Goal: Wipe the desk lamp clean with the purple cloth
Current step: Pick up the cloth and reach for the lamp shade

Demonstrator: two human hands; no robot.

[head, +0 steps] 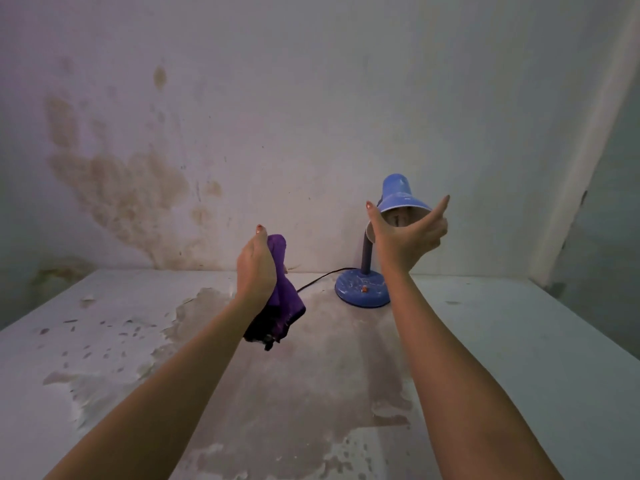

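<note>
A blue desk lamp stands near the wall on the worn table (519,341), with a round base (360,289), a bent neck and a cone shade (398,194) that opens toward me. My right hand (405,237) is raised in front of the shade's mouth. Its thumb and forefinger are spread to either side of the rim and the other fingers are curled. I cannot tell whether it touches the shade. Left of the lamp, my left hand (256,268) grips the bunched purple cloth (280,292) above the table, and the cloth's dark lower end hangs down.
The lamp's black cord (318,278) runs left from the base along the table's back edge. A stained wall (242,150) stands right behind the table. Paint on the tabletop is peeling at the left and middle.
</note>
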